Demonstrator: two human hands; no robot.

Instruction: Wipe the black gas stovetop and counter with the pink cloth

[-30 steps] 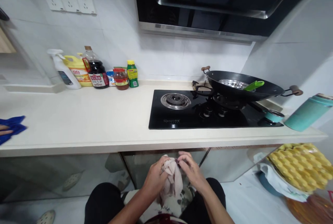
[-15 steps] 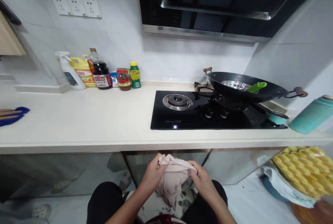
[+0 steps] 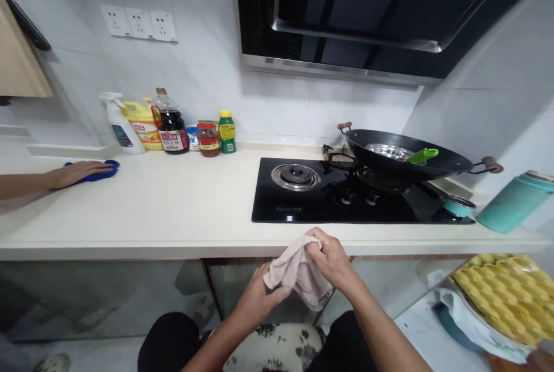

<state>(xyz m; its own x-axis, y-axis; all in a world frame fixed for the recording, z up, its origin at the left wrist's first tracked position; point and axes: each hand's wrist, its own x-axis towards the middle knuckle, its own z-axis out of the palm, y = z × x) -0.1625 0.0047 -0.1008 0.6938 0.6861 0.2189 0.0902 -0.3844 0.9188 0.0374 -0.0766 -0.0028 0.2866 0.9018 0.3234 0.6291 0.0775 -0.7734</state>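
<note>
The right hand (image 3: pixel 332 259) gripped a pale pink cloth (image 3: pixel 298 271) that the left hand (image 3: pixel 257 300) touched, while another person's hand (image 3: pixel 77 174) rested on a blue cloth (image 3: pixel 100 174).

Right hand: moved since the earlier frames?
Yes. The right hand, pinching the pink cloth, has shifted up the view, toward the hob: it now overlaps the countertop's front edge, having been below it.

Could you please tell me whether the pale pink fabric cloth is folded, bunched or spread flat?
Bunched: the pale pink fabric cloth hangs in loose, uneven creases between the person's left hand and right hand.
</note>
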